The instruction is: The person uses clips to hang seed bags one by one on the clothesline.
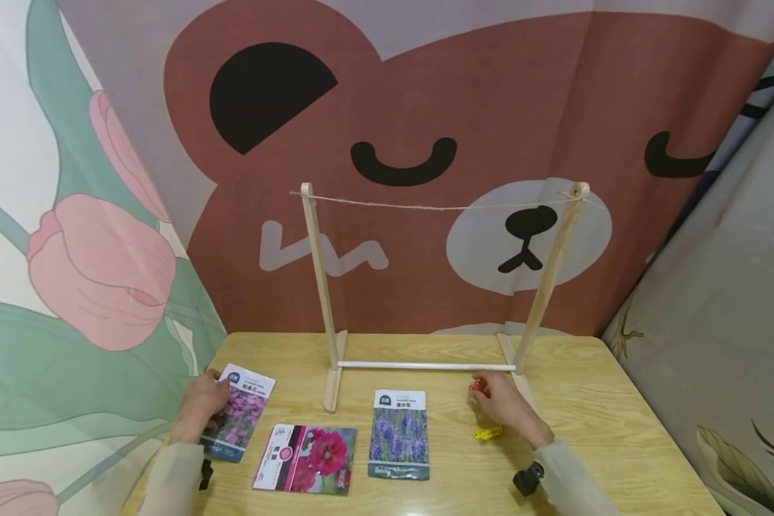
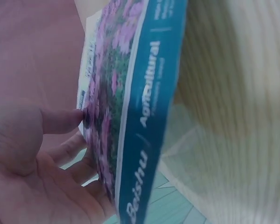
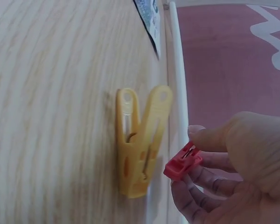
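Observation:
My left hand pinches the left edge of a flower seed packet with pink-purple blossoms, thumb on its front and fingers behind. In the left wrist view the packet is tilted up off the wooden table. At the right, my right hand holds a small red clothespin between thumb and fingers. Close by that hand, a yellow clothespin lies on the table. A packet with a magenta flower and one with purple lavender-like flowers lie between the hands.
Behind the packets stands a wooden frame with a left post, a right post and a white bottom rod. A thin string spans the post tops. A bear-print curtain hangs behind the table.

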Action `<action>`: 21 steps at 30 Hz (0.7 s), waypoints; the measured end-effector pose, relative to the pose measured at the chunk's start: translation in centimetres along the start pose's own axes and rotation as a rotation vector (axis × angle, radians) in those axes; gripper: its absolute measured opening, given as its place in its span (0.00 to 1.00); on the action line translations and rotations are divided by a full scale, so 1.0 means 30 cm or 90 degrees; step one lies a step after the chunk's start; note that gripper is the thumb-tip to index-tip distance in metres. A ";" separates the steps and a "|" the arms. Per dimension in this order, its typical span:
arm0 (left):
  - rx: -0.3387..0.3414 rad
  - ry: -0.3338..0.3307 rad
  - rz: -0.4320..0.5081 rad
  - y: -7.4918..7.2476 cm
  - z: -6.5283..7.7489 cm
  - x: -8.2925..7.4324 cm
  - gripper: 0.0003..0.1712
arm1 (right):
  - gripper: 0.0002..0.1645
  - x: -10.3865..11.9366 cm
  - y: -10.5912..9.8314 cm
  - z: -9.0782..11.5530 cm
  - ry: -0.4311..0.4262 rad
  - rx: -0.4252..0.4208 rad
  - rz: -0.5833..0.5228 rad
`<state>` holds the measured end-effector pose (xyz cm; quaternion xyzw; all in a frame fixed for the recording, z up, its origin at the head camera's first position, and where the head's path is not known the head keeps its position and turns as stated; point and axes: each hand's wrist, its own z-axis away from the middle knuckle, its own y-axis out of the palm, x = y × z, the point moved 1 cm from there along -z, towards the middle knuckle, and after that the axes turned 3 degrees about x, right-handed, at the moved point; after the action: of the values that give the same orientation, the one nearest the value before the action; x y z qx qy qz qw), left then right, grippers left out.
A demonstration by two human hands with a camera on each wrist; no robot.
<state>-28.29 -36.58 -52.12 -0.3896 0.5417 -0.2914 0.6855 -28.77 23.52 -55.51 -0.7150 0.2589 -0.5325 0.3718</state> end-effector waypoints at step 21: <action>-0.015 0.052 0.101 -0.049 0.021 -0.030 0.25 | 0.16 0.084 -0.108 -0.016 -0.019 0.004 -0.083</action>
<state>-27.85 -36.49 -50.34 -0.3410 0.6016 -0.2454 0.6794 -28.57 23.39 -51.40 -0.7370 0.2046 -0.5458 0.3422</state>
